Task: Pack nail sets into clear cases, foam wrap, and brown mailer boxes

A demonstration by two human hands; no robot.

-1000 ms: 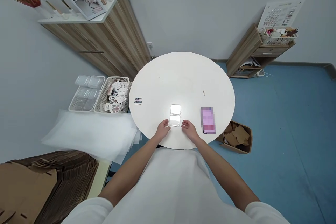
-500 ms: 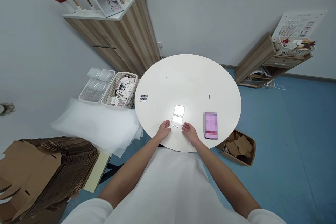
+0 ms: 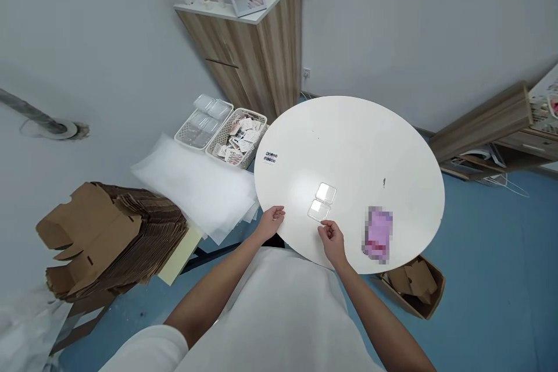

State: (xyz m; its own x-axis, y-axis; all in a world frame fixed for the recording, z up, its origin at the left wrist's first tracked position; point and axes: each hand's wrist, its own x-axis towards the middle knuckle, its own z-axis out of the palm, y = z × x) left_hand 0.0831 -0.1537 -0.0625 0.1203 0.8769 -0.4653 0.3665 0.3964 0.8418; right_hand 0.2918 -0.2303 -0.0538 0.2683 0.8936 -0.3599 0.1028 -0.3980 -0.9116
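Observation:
A clear plastic case (image 3: 318, 210) lies unfolded on the white round table (image 3: 349, 133), its two square halves joined and catching the light. My right hand (image 3: 333, 239) is just below the case's near corner. Its fingers are bent but apart, with the index fingertip at or very close to the rim; whether it touches I cannot tell. To the left of the case, near the table edge, my left hand (image 3: 271, 222) rests with loosely curved fingers and nothing in them. A small card with dark round spots (image 3: 271, 157) lies near the table's left side.
A pixelated pink-purple item (image 3: 378, 235) lies on the table's right side. Left of the table are a basket of cards (image 3: 239, 138), a basket of clear cases (image 3: 203, 122), translucent sheets (image 3: 196, 177) and stacked cardboard (image 3: 108, 226). A cardboard box (image 3: 436, 279) stands on the floor.
The view has turned left, so the table appears further right. My right hand has moved from beside the case to its near corner; my left hand is further from it.

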